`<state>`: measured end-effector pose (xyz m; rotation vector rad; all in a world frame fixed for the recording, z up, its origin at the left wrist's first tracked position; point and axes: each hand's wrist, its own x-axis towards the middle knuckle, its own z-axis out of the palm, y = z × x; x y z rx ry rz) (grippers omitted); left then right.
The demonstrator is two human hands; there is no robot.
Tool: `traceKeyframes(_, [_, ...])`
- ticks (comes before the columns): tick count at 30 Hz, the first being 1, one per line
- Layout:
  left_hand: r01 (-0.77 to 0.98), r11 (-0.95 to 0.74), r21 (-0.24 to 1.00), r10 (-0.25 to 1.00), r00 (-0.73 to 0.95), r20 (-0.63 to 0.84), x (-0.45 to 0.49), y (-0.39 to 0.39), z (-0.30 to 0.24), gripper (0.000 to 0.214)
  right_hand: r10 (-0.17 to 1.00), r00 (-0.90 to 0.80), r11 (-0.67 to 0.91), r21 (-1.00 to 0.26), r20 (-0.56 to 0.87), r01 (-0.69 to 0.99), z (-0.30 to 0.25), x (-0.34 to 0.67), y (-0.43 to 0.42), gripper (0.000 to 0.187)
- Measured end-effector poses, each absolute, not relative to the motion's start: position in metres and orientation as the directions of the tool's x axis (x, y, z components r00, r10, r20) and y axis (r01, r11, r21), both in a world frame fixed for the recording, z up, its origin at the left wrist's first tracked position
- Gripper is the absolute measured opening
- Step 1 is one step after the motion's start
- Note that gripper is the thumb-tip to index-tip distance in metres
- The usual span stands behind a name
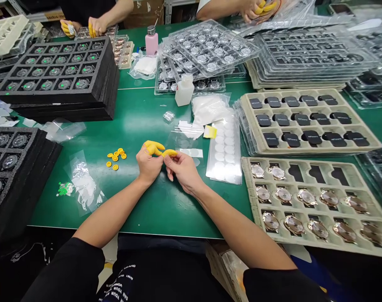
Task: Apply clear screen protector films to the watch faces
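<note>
Yellow finger cots cover fingertips of my left hand, whose fingers are bent inward. My right hand meets it over the green table, thumb and forefinger closed at another yellow finger cot. The fingertips of both hands touch there; which finger bears that cot I cannot tell. Several rolled yellow finger cots lie loose to the left of my hands. Right of them are a clear sheet of round stickers and a small yellow-and-white piece.
Black foam trays of watch parts are stacked left. On the right sit a tray of watches and a tray of black pieces. A white bottle and pink bottle stand ahead. Two co-workers' hands work across the table.
</note>
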<state>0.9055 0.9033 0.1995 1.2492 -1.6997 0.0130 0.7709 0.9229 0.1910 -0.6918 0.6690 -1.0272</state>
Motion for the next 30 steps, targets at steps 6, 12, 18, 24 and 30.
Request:
traceKeyframes(6, [-0.726, 0.522, 0.447, -0.68, -0.037, 0.733, 0.904, 0.899, 0.198, 0.015, -0.816, 0.558, 0.389, -0.857, -0.151, 0.337, 0.195, 0.751, 0.913, 0.059])
traceKeyframes(12, [-0.787, 0.51, 0.347, -0.685, -0.129, 0.717, 0.906, 0.899, 0.195, 0.013, -0.915, 0.377, 0.308, -0.85, -0.142, 0.427, 0.195, 0.752, 0.913, 0.059])
traceKeyframes(18, [-0.878, 0.467, 0.11, -0.572, -0.204, 0.795, 0.919, 0.895, 0.193, 0.023, -0.863, 0.493, 0.349, -0.841, -0.115, 0.414, 0.196, 0.762, 0.922, 0.062])
traceKeyframes(24, [-0.803, 0.594, 0.049, -0.468, -0.296, 0.833, 0.917, 0.9, 0.2, 0.017, -0.887, 0.446, 0.239, -0.947, -0.122, 0.216, 0.194, 0.758, 0.927, 0.056])
traceKeyframes(30, [-0.766, 0.52, 0.377, -0.672, -0.095, 0.734, 0.913, 0.897, 0.197, 0.045, -0.898, 0.42, 0.238, -0.946, -0.128, 0.22, 0.193, 0.76, 0.928, 0.058])
